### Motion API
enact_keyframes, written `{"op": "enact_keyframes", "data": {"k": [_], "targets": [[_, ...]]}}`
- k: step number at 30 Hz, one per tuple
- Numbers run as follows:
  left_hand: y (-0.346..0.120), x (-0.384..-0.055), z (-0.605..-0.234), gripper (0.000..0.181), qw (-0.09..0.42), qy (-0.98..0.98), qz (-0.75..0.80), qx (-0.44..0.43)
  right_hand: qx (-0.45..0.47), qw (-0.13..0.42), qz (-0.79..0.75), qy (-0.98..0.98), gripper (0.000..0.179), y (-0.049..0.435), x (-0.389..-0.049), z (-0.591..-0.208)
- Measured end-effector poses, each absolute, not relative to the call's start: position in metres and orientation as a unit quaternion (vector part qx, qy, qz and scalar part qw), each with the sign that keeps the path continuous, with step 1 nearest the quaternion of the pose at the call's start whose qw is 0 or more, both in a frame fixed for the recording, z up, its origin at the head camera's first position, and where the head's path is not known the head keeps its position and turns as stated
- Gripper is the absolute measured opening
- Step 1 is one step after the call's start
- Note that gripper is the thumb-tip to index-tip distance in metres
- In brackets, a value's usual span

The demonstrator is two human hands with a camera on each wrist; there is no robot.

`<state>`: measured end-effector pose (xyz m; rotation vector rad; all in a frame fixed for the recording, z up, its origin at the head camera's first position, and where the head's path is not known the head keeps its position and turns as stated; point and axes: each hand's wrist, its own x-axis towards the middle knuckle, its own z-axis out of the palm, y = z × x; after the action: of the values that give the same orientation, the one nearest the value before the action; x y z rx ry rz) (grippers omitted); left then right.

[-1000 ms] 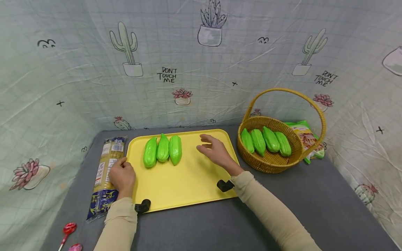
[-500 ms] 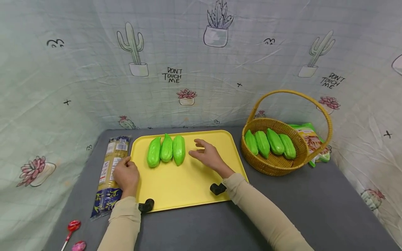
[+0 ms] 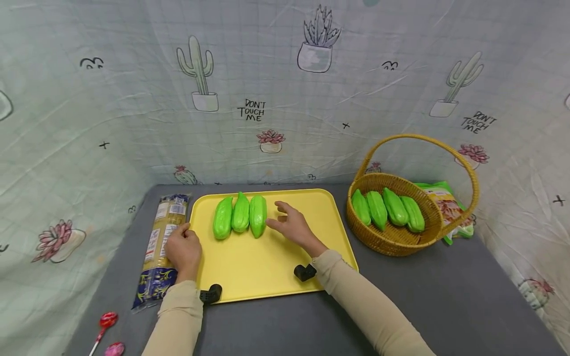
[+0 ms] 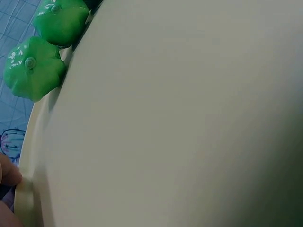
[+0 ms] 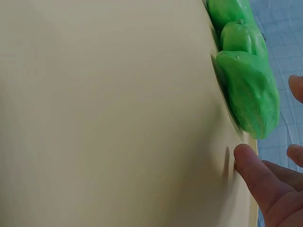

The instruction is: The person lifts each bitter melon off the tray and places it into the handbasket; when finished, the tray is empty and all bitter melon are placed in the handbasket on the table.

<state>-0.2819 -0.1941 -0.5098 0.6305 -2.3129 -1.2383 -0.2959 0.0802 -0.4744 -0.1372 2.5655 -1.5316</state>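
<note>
Three glossy green, ridged, oblong fruits (image 3: pixel 241 213) lie side by side at the back left of a yellow tray (image 3: pixel 249 272). Just right of the nearest fruit (image 5: pixel 251 90), my right hand (image 3: pixel 291 226) is held over the tray, thumb and fingers spread apart with nothing between them. In the right wrist view its thumb tip (image 5: pixel 244 151) is just short of that fruit's end. My left hand (image 3: pixel 184 251) rests, loosely curled, at the tray's left edge beside a packet of pasta (image 3: pixel 158 242). In the left wrist view its fingertips (image 4: pixel 10 172) are right at the tray rim.
A wicker basket (image 3: pixel 383 247) with a tall handle stands right of the tray, several similar green fruits inside. Behind it lies a green-edged food packet (image 3: pixel 445 202). Two lollipops (image 3: pixel 108 319) are at the front left. A printed cloth hangs behind the table.
My right hand has moved left over the tray, closer to the rightmost of the three fruits. The left hand stays at the tray edge. The head view has shifted slightly.
</note>
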Motion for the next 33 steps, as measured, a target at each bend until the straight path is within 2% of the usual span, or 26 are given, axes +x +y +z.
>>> {"op": "enact_keyframes", "data": {"k": [17, 26, 33], "targets": [[-0.185, -0.286, -0.511, 0.037, 0.213, -0.84, -0.449, 0.217, -0.045, 0.067, -0.482, 0.872, 0.079, 0.064, -0.304, -0.474], [-0.192, -0.284, -0.514, 0.035, 0.235, -0.836, -0.442, 0.226, -0.052, 0.064, -0.454, 0.887, 0.081, 0.043, -0.307, -0.473], [-0.194, -0.283, -0.513, 0.035, 0.23, -0.838, -0.44, 0.226, -0.054, 0.053, -0.432, 0.899, 0.078, 0.037, -0.309, -0.473]]}}
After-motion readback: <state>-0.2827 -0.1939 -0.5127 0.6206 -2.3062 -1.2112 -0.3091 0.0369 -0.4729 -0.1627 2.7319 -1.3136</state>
